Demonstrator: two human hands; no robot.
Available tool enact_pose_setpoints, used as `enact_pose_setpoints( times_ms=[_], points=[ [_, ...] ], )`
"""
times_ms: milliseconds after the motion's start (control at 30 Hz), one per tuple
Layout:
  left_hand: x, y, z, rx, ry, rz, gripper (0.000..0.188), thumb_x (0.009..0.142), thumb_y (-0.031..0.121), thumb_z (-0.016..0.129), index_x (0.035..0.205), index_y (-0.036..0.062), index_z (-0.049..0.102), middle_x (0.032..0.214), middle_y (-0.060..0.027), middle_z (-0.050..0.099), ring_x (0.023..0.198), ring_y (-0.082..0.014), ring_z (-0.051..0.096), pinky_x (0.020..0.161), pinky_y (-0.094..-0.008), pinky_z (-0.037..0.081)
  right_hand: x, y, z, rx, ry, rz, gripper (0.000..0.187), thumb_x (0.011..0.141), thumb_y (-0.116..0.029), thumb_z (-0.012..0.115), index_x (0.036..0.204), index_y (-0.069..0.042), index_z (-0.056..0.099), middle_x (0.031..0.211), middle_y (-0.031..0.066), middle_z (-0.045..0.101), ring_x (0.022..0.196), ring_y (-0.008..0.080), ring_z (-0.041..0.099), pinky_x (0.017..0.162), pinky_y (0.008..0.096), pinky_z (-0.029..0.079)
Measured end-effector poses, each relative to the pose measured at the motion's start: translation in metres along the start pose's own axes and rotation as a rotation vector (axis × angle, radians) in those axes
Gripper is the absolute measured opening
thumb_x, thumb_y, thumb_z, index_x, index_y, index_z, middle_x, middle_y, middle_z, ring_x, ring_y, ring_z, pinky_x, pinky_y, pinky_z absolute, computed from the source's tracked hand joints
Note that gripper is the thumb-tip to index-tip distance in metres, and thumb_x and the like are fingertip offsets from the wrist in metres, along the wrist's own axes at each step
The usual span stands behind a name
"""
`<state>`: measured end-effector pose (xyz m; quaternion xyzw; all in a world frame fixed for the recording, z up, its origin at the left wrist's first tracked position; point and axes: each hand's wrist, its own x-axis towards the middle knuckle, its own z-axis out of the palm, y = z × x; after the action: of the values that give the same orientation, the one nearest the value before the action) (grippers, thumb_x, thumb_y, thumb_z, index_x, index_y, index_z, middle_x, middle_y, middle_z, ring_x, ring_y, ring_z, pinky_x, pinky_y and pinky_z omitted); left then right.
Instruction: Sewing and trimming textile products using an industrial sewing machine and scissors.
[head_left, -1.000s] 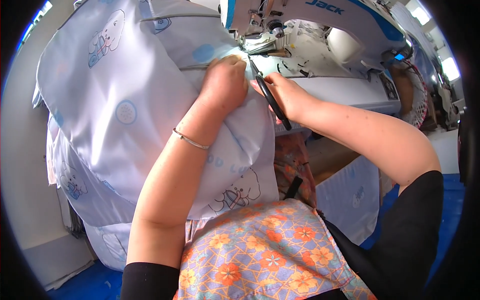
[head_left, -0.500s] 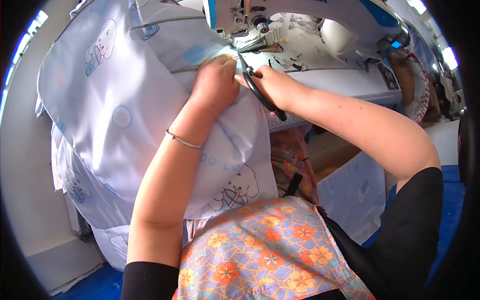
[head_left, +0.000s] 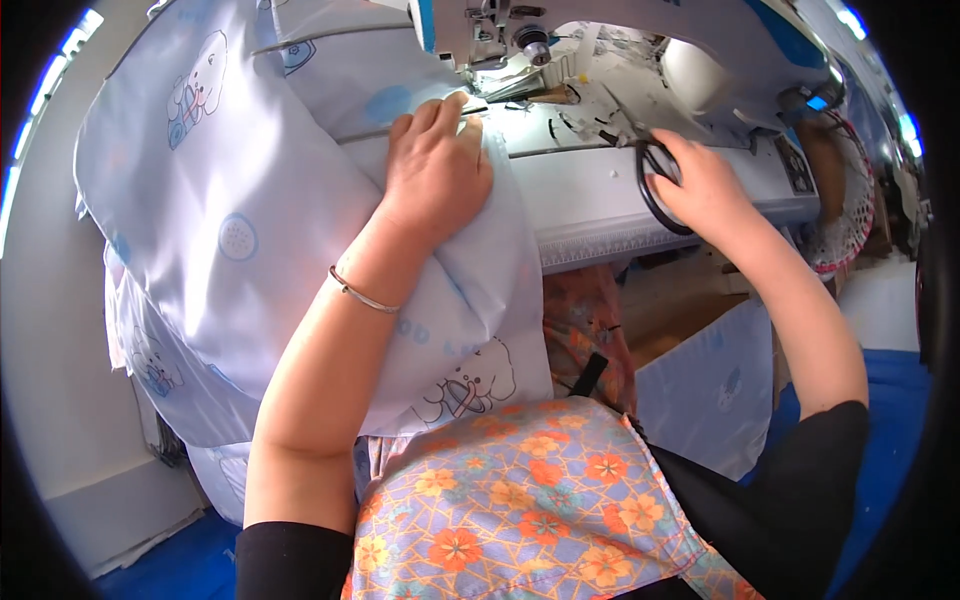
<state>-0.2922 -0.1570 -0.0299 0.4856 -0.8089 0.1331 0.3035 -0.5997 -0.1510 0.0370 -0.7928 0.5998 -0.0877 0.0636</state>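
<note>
My left hand (head_left: 437, 170) rests on pale fabric (head_left: 300, 210) printed with cartoon puppies and blue shapes. Its fingers are stretched out and slightly apart along a dark-edged strip near the sewing machine's needle area (head_left: 488, 55). My right hand (head_left: 700, 185) is closed on the black handles of a pair of scissors (head_left: 648, 195), above the right part of the machine bed. The blades point up and away to the left, apart from the fabric. Some of the handle is hidden by my fingers.
The white and blue sewing machine (head_left: 640, 25) spans the back. Dark thread and trim scraps (head_left: 590, 128) lie on its bed (head_left: 570, 195), near a brush-like tool (head_left: 550, 95). A ruler strip (head_left: 620, 238) runs along the front edge. More pale fabric (head_left: 710, 390) hangs below, right.
My right hand has carried the scissors away from the fabric edge to the right. My left hand stays in about the same place, its fingers now more stretched out.
</note>
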Motion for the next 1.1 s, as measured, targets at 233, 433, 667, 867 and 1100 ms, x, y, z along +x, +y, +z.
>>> enact_pose_setpoints(
  times_ms=[233,433,667,867,1100],
  points=[
    [0.001,0.000,-0.003,-0.058,-0.065,-0.043,0.029,0.081,0.016,0.065,0.105,-0.0005,0.071,0.123,-0.0133,0.067,0.112,-0.0283,0.061,0.096,-0.0441,0.048,0.046,-0.054,0.052,0.104,0.242,-0.546,0.026,0.087,-0.005,0.063,0.112,-0.005,0.070,0.102,0.0129,0.066,0.094,0.0322,0.066,0.083,0.0426,0.055],
    [0.002,0.000,-0.006,-0.079,-0.081,-0.018,0.031,0.079,0.014,0.065,0.106,-0.0015,0.070,0.119,-0.0123,0.069,0.109,-0.0283,0.062,0.095,-0.0423,0.049,0.087,-0.089,0.076,0.138,0.197,-0.533,0.030,0.089,-0.012,0.063,0.118,-0.013,0.070,0.091,0.0113,0.063,0.085,0.0312,0.065,0.074,0.0432,0.054],
    [0.008,-0.001,-0.009,-0.144,-0.128,-0.066,0.032,0.079,0.010,0.064,0.108,-0.0032,0.068,0.118,-0.0152,0.068,0.109,-0.0314,0.062,0.096,-0.0438,0.050,0.087,-0.085,0.079,0.153,0.158,-0.562,0.029,0.088,-0.012,0.065,0.116,-0.013,0.071,0.089,0.0103,0.063,0.081,0.0307,0.065,0.070,0.0425,0.054],
    [0.014,-0.012,-0.001,-0.111,-0.099,-0.044,0.024,0.076,0.011,0.064,0.097,-0.0011,0.067,0.113,-0.0149,0.068,0.107,-0.0311,0.061,0.092,-0.0433,0.050,0.085,-0.086,0.083,0.180,0.261,-0.610,0.030,0.085,-0.008,0.067,0.115,-0.011,0.071,0.087,0.0089,0.062,0.079,0.0292,0.064,0.068,0.0414,0.053],
    [0.022,-0.017,-0.001,-0.072,-0.198,-0.077,0.030,0.076,0.013,0.066,0.101,-0.0020,0.065,0.112,-0.0153,0.067,0.108,-0.0320,0.061,0.089,-0.0427,0.052,0.073,-0.079,0.080,0.208,0.273,-0.636,0.029,0.082,-0.006,0.069,0.111,-0.004,0.070,0.089,0.0100,0.061,0.081,0.0304,0.063,0.071,0.0423,0.054]
  ],
)
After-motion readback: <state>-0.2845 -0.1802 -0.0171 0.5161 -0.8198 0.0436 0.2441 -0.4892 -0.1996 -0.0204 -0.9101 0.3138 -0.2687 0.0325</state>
